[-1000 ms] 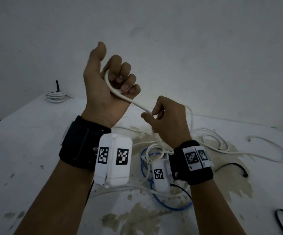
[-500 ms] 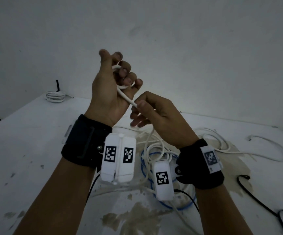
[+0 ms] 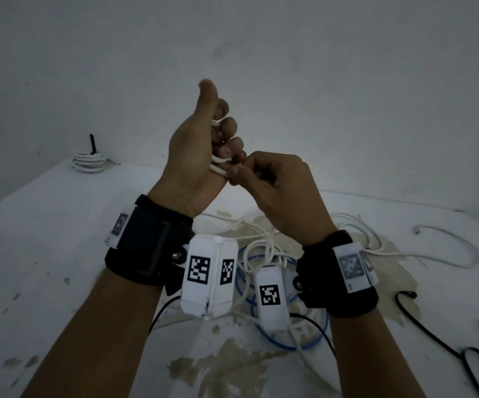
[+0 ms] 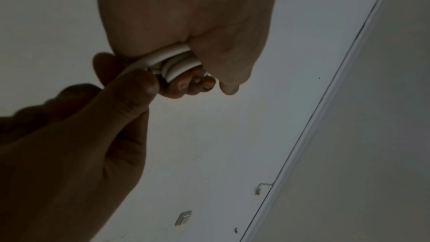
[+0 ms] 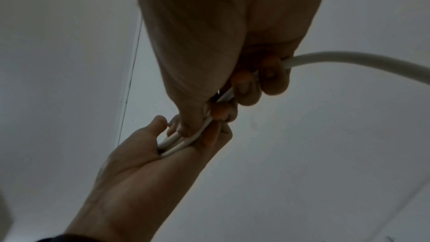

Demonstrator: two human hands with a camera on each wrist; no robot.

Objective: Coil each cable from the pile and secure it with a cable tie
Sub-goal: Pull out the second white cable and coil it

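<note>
The white cable [image 3: 218, 165] is looped in a few turns inside the raised left hand [image 3: 195, 156], whose fingers [image 3: 228, 127] curl around the loops. At its 3 o'clock, the right hand [image 3: 272, 182] pinches the strand running down to the pile [image 3: 264, 248] on the table [image 3: 45, 254]. It looks light, springy and smooth, likely to uncoil; best held across all the turns.

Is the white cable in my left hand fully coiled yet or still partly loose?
Partly coiled: a few loops of the white cable sit in the left hand, while the right hand pinches slack.
</note>
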